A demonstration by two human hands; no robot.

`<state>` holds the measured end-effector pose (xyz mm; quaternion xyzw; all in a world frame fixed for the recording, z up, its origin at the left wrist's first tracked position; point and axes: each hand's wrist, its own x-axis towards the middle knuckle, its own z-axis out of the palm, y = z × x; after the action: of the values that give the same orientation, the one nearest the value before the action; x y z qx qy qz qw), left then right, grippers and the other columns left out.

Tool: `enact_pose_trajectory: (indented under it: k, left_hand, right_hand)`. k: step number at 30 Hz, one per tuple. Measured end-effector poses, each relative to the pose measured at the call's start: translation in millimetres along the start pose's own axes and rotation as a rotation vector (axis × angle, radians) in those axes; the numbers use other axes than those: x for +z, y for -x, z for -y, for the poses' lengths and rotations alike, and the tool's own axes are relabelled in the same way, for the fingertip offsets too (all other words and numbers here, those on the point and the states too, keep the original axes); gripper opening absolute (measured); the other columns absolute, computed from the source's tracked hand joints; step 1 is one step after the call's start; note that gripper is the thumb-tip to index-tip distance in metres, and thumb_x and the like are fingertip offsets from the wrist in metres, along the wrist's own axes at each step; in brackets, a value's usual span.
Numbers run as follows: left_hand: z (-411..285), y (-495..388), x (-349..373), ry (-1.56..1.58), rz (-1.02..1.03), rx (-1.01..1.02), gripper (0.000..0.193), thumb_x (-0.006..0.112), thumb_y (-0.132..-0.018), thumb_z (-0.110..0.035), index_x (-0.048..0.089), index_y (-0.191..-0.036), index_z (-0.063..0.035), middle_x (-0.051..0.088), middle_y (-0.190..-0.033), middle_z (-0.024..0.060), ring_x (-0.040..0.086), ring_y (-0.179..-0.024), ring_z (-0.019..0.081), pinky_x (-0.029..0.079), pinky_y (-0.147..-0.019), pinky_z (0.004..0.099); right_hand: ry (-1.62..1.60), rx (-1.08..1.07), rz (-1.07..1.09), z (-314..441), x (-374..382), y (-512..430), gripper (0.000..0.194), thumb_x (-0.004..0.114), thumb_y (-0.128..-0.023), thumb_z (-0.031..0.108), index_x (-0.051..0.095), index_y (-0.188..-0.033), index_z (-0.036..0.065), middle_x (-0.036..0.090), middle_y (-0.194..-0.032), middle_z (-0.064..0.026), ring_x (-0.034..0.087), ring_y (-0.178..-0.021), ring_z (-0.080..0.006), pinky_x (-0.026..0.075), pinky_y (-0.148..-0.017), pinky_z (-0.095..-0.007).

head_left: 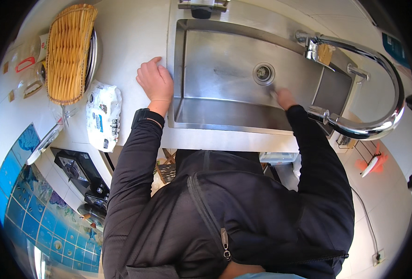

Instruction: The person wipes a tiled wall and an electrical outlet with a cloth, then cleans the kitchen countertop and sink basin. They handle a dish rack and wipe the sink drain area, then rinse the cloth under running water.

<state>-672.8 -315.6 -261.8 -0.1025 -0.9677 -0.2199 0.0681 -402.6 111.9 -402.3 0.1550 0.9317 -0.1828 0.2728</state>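
Note:
My left hand (155,81) rests on the white countertop beside the left rim of the stainless steel sink (220,66), its fingers loosely bent and holding nothing. Inside the basin, near the drain (264,73), is my right hand (285,98), blurred. A small, narrow object sticks out from its fingers towards the drain; what it is cannot be made out. Pale bits lie in the drain strainer. To the right of my right hand, the end of the chrome gooseneck faucet (384,62) hangs over the sink's right part.
A wicker basket (70,55) stands against plates at the left, with a white plastic package (103,117) below it. A gas stove (74,167) lies further left. The faucet's lever (312,50) and a small spout (359,72) rise behind the sink at the right.

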Motion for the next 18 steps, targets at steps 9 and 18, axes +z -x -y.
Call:
enact_pose_trajectory:
  k: [9, 18]
  left_hand:
    - [0, 0, 1, -0.014, -0.014, 0.017, 0.026, 0.050, -0.086, -0.017, 0.063, -0.107, -0.0113, 0.056, -0.098, 0.0083, 0.049, -0.096, 0.0304, 0.034, -0.087, 0.0435]
    - [-2, 0, 0, 0.000, -0.001, 0.005, 0.026, 0.049, -0.086, -0.017, 0.063, -0.107, -0.0107, 0.056, -0.098, 0.0085, 0.049, -0.095, 0.0310, 0.034, -0.086, 0.0438]
  right_hand:
    - [-1.486, 0.318, -0.328, 414, -3, -148, 0.026, 0.052, -0.093, 0.014, 0.063, -0.110, -0.001, 0.067, -0.107, -0.0180, 0.063, -0.094, -0.0263, 0.049, -0.080, -0.0394]
    - [-1.829, 0.835, 0.785, 399, 38, -57, 0.036, 0.032, -0.099, 0.030, 0.062, -0.100, 0.011, 0.062, -0.087, -0.0059, 0.058, -0.077, -0.0234, 0.048, -0.068, -0.0402]
